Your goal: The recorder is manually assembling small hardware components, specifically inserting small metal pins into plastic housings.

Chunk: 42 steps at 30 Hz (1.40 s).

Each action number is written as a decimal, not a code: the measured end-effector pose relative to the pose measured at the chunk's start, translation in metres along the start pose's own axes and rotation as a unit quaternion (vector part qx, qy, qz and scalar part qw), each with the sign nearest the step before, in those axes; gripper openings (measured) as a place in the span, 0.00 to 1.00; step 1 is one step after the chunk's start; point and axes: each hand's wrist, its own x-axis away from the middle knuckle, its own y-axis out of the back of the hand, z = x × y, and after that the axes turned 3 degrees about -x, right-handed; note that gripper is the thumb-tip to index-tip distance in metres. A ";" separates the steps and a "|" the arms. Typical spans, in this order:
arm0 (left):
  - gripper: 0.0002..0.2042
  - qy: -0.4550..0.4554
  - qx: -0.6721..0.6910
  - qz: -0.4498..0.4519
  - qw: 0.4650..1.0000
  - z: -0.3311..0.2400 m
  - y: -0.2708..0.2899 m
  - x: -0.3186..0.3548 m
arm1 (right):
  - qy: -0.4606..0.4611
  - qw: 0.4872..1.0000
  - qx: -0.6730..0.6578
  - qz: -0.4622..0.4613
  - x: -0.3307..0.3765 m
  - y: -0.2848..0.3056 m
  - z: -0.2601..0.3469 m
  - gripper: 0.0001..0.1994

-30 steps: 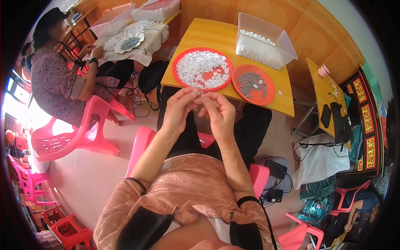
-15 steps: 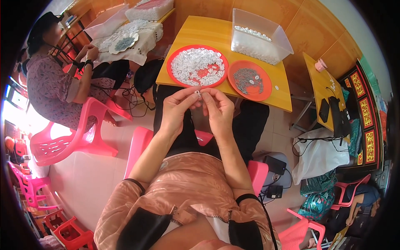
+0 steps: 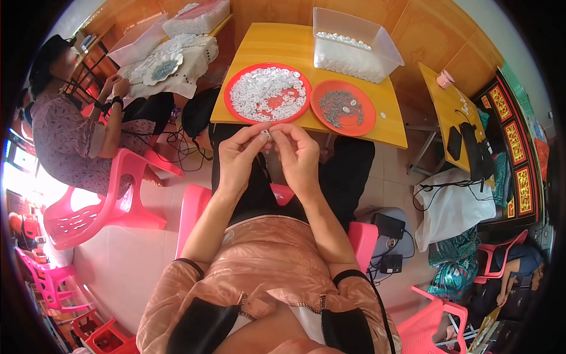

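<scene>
My left hand (image 3: 237, 159) and my right hand (image 3: 299, 158) meet fingertip to fingertip just in front of the table edge. Between the pinched thumbs and forefingers shows a small white plastic piece (image 3: 266, 134), with the left fingers closed on it. The right fingers pinch close against it; whatever else they hold is too small to make out. Just beyond my hands lies a red round tray (image 3: 227, 97) heaped with small white oval plastic pieces (image 3: 259, 88). Beside it, an orange plate (image 3: 371, 115) carries a pile of small grey metal parts (image 3: 337, 108) and a couple of white pieces.
Everything stands on a yellow table (image 3: 271, 38), with a clear plastic bin (image 3: 383, 62) of white pieces at its back. A seated co-worker (image 3: 76, 130) handles small things at the left. Cables and a pink chair (image 3: 106, 203) lie between us. Another yellow table (image 3: 436, 88) stands right.
The whole view has shifted slightly, so the table and trays sit a little further left. Both hands keep pinching together around the small white piece, with only slight finger movement.
</scene>
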 end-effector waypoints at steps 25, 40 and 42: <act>0.16 -0.096 -0.093 0.025 0.991 0.001 0.005 -0.002 | 0.046 0.996 0.071 0.005 -0.001 0.002 -0.004 0.04; 0.18 -0.072 -0.060 0.019 0.995 0.008 0.010 -0.011 | 0.001 0.998 0.069 0.004 -0.009 0.007 -0.024 0.07; 0.19 -0.067 -0.036 0.016 0.997 0.008 0.016 -0.015 | -0.024 0.997 0.069 -0.006 -0.016 0.014 -0.026 0.08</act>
